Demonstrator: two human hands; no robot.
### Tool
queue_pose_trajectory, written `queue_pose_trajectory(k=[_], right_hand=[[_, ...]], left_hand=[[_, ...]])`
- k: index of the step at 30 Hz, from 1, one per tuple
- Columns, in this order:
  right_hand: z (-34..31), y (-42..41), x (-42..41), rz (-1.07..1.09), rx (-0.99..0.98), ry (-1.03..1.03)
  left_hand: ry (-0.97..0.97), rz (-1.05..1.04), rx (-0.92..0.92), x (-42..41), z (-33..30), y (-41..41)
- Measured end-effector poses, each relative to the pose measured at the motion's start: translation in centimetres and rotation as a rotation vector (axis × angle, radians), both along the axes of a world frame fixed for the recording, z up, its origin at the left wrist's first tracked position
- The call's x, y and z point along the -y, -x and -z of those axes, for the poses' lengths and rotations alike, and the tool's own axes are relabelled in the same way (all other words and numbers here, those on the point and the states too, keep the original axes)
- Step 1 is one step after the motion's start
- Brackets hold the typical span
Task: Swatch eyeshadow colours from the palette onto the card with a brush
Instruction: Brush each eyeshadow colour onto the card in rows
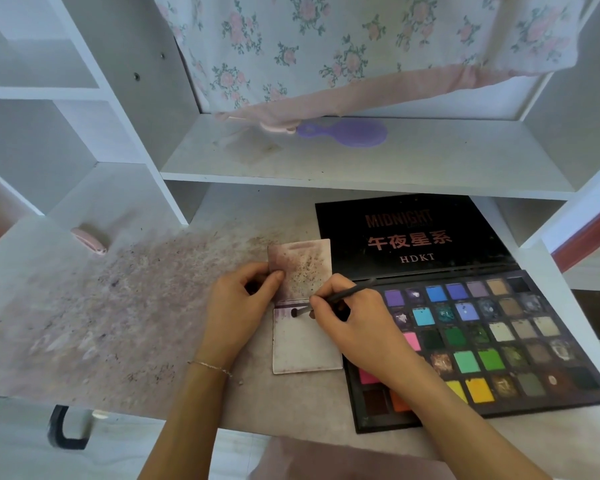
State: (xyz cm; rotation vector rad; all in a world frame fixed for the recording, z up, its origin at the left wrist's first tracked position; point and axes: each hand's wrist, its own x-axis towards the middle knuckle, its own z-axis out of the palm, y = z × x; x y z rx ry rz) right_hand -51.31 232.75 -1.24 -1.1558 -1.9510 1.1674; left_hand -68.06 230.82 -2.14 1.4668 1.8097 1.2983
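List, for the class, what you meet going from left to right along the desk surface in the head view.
Pink clip → left hand gripping the upper card's edge → stained card with the brush tip on it → right hand holding the brush → open eyeshadow palette.

The card (305, 306) lies on the desk (118, 306), just left of the open palette (482, 341). Behind both, a shelf (395, 161) carries a hairbrush (347, 132).

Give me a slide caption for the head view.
Right hand brushes the card, left hand steadying it.
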Motion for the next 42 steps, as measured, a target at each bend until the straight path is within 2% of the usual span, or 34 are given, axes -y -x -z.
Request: queue_pose_trajectory(k=[35,42], right_hand=[[0.06,0.03,0.02,-0.013,0.008,-0.034],[-0.47,-0.36,-0.13,0.07,-0.276,0.05]], left_hand=[[-0.017,0.016,-0.003,-0.05,0.31,0.2],[-0.023,0.011,-0.002,-0.02,0.4,0.24]])
